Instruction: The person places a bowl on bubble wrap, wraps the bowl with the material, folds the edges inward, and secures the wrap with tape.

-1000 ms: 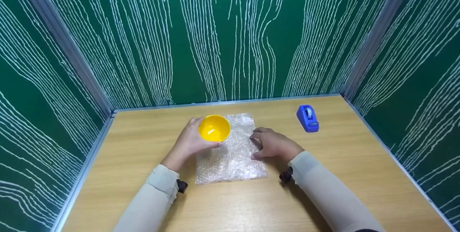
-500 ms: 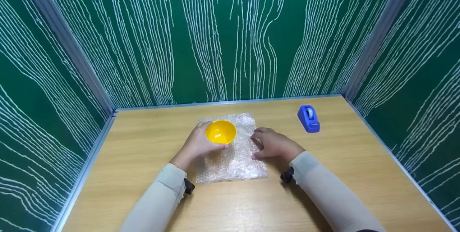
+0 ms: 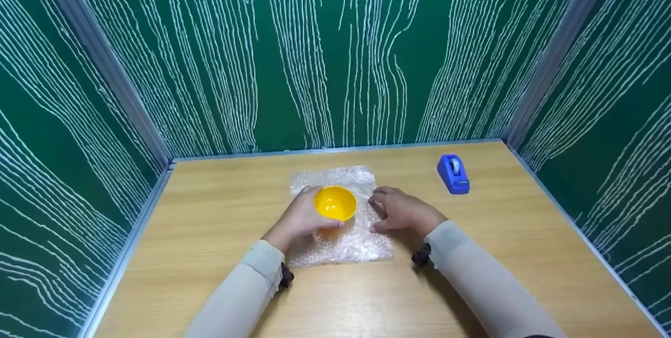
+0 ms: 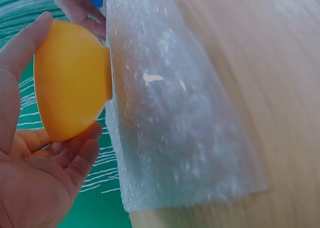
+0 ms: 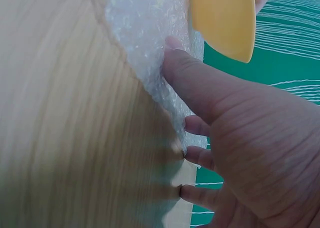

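Observation:
A yellow bowl (image 3: 335,203) is upright over a sheet of bubble wrap (image 3: 361,248). My left hand (image 3: 301,216) grips the bowl from its left side, thumb at the rim and fingers around the far side. In the left wrist view the bowl's foot (image 4: 107,75) is right at the wrap's surface. My right hand (image 3: 404,212) rests on the right edge of the wrap, fingers spread. The right wrist view shows its thumb (image 5: 187,73) on top of the wrap and other fingertips down along the edge and the wood.
A blue tape dispenser (image 3: 454,174) with a roll in it stands at the back right of the wooden table (image 3: 220,191). Green panels (image 3: 293,55) with wavy white lines wall the table at the back and both sides.
My left hand has carried the bowl rightward and toward me, from the wrap's left edge to over its middle. The right hand has stayed at the wrap's right edge.

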Demonstrator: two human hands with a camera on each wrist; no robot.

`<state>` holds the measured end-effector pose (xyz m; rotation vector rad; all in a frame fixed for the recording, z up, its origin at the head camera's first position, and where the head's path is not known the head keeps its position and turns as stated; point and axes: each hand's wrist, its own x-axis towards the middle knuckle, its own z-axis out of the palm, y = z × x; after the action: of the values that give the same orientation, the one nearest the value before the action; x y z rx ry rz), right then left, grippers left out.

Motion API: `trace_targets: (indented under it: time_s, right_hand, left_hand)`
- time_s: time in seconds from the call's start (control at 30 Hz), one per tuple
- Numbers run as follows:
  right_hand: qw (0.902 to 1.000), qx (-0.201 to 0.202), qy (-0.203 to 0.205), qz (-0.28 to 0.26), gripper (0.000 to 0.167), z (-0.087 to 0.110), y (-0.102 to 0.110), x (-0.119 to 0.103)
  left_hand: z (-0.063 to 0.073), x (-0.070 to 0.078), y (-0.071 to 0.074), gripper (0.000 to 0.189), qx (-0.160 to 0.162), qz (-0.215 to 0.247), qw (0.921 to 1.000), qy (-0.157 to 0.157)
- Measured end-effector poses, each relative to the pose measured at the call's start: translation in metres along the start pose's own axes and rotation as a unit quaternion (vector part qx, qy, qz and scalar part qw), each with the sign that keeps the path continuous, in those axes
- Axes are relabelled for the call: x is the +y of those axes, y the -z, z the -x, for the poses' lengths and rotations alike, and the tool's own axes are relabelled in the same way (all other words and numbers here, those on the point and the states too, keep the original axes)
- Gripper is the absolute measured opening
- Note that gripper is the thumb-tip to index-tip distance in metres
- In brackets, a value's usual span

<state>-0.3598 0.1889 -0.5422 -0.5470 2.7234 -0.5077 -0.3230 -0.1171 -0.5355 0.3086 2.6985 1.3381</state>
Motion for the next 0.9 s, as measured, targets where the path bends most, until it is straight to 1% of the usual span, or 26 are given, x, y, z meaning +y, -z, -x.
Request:
trace_targets:
  time_s: [0.27, 0.5, 0.6, 0.8, 0.9]
  right_hand:
    - [1.0000, 0.000, -0.003, 0.009, 0.085, -0.0048, -0.0036, 0.0020]
    - [1.0000, 0.003, -0.006, 0.007, 0.087, -0.0007, -0.0014, -0.0018]
    - [1.0000, 0.003, -0.005, 0.008, 0.086, -0.0001, -0.0014, -0.0020]
    - [1.0000, 0.001, -0.007, 0.005, 0.086, -0.0014, -0.0035, 0.0004]
    - [0.9999, 0.000, -0.006, 0.009, 0.086, -0.0023, -0.0034, 0.0010]
  left_hand:
    - [-0.0027, 0.0039, -0.0051, 0.107, -0.008, 0.003, 0.9999, 0.007]
    - [-0.0017, 0.0032, -0.0072, 0.106, -0.008, -0.002, 0.9999, 0.006]
    - [-0.0007, 0.0024, -0.0066, 0.108, -0.011, -0.004, 0.9999, 0.006]
    - [-0.0004, 0.0021, -0.0030, 0.112, -0.029, -0.015, 0.9994, 0.013]
    - [-0.0016, 0.0029, -0.0024, 0.106, -0.034, -0.017, 0.9992, 0.014]
